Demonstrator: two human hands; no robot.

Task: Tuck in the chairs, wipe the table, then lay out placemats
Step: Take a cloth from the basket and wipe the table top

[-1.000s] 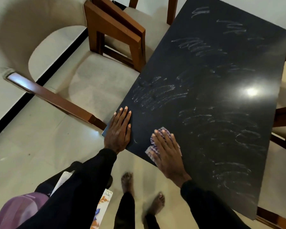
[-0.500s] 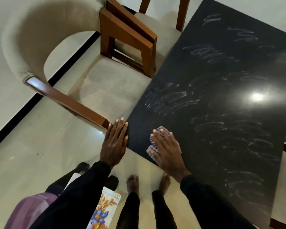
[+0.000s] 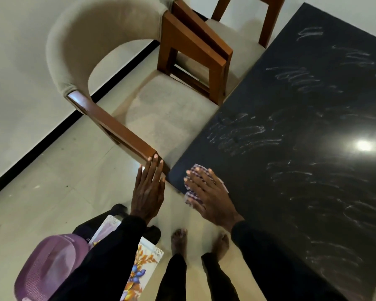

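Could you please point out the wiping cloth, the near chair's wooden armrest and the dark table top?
wiping cloth (image 3: 199,166): head view, its uncovered checked upper edge.
wooden armrest (image 3: 113,127): head view, middle of its top face.
table top (image 3: 302,203): head view, bare smeared surface.

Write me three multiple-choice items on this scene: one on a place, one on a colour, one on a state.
1. Where is the checked cloth?
A. on the chair seat
B. at the near corner of the table
C. on the floor

2. What colour is the table?
A. white
B. black
C. orange

3. How is the right hand?
A. flat on the cloth
B. clenched in a fist
C. hanging at the side

Answers: 1 B, it lies on the corner nearest the person; 2 B, dark and glossy with wipe streaks; 3 A, straight fingers press the cloth.
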